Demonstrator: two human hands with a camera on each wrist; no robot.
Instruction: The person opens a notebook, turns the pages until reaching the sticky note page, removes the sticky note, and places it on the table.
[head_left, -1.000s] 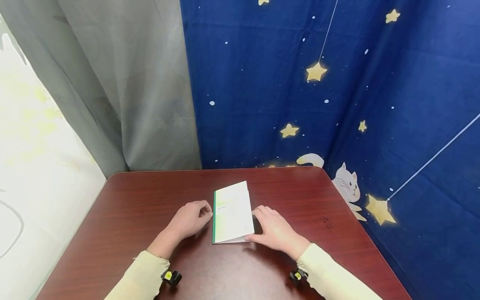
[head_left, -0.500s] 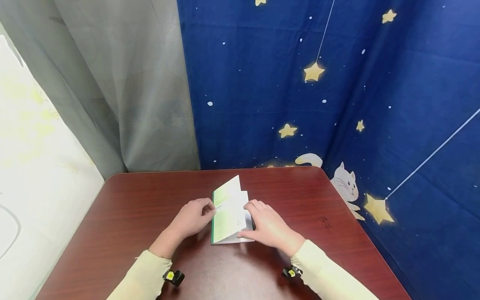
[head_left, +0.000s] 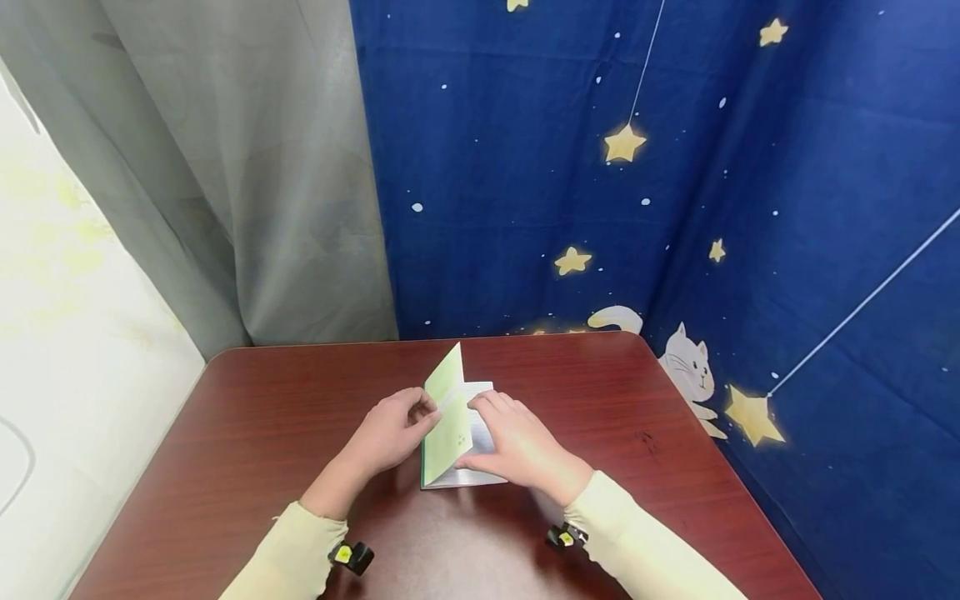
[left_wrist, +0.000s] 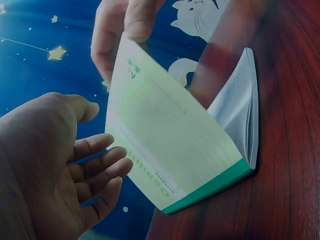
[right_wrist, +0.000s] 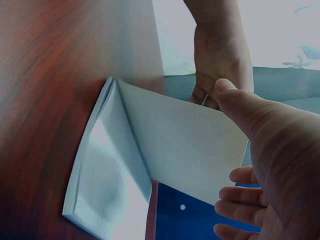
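A notebook with a pale green cover and a dark green spine lies on the table, its front cover raised nearly upright. White pages show beneath the cover. My right hand is at the cover's free edge, fingers spread and loosely bent, on the page side. In the left wrist view its thumb meets a corner of the cover. My left hand stands beside the spine on the cover's outer side, fingers loosely bent. Whether its fingertips touch the cover cannot be told.
The reddish-brown table extends around the notebook. Behind it hang a grey curtain and a blue curtain with stars and a cat. A white surface stands at the left. Both wrists wear small black cameras.
The notebook's cover has swung up from nearly flat and leftward to almost upright, baring the pages. My right hand has moved left with it; my left hand has shifted slightly right.
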